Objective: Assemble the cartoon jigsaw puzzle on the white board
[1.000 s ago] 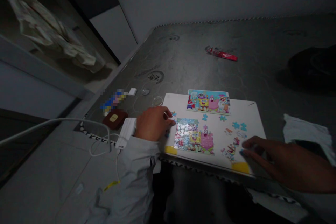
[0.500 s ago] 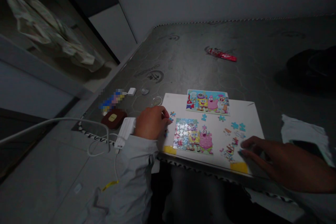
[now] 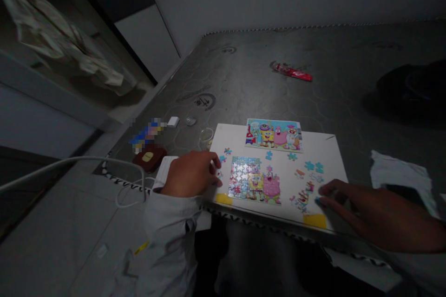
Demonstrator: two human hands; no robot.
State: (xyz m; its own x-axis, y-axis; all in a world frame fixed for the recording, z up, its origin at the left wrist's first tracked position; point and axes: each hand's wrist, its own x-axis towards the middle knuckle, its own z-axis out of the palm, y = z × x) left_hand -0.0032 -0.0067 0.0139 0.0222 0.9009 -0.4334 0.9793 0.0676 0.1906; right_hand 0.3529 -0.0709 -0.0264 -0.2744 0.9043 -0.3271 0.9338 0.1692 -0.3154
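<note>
Jigsaw, partly joined, lies on the white board just below the centre of the frame. Its printed reference picture lies above it, at the board's far edge.

The worry I have from my seat is the near edge. The board ends right at the lip of the table, with yellow tape at its lower corners, and the cluster of loose pieces sits close to that lip. A careless sweep of the right hand could, I judge, flick some of them off into the dark below, where the light is poor. On the other side, a push from the left hand against the joined block could slide or buckle it, since I see nothing that anchors it.

The left hand is curled, its fingertips just beside the left edge of the jigsaw. A small piece shows right at them, but I cannot tell whether it is pinched or merely touched. Two more blue bits lie slightly above. The right hand is at the lower right of the frame with its fingers spread, grasping nothing. Its fingertips rest on the board at the right rim of the loose cluster, well apart from the joined block. A few blue pieces lie above them.
</note>
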